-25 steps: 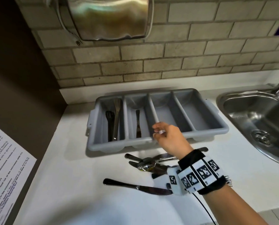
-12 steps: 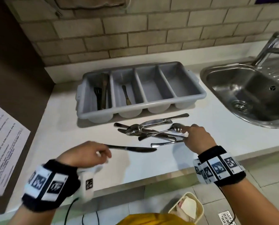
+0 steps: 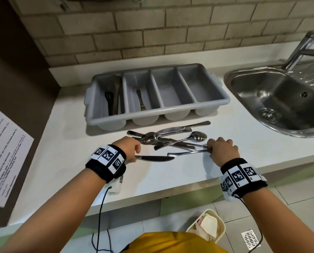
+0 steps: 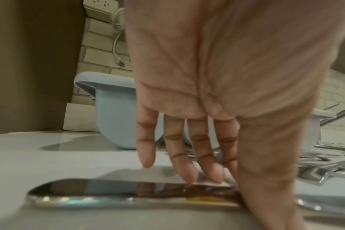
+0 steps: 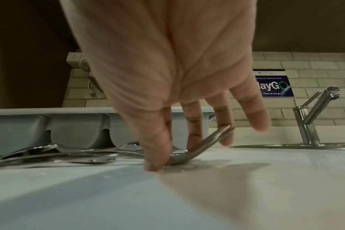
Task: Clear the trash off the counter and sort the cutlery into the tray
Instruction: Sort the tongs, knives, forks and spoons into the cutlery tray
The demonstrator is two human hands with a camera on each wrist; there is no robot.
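A grey four-compartment tray (image 3: 214, 105) stands at the back of the white counter (image 3: 70, 143). Dark utensils lie in its leftmost slot and one piece in the second. A pile of spoons and knives (image 3: 163, 138) lies in front of it. My left hand (image 3: 134, 152) pinches the handle of a table knife (image 3: 154, 158) that lies flat on the counter; the left hand (image 4: 232, 194) has fingers behind the knife (image 4: 108, 194) and thumb in front. My right hand (image 3: 210, 149) pinches the head of a fork (image 3: 187, 153). Under the right hand (image 5: 163, 161), the fork (image 5: 211, 140) tines rise.
A steel sink (image 3: 280, 99) with a tap (image 3: 302, 48) lies to the right. A printed sheet (image 3: 4, 154) hangs on the brown panel at left. Below the counter's front edge, a cream bin (image 3: 220, 225) with paper in it stands on the floor.
My right hand has come back from the tray to the fork at the pile's right. My left hand has come into view and taken the knife handle. The view has dropped lower.
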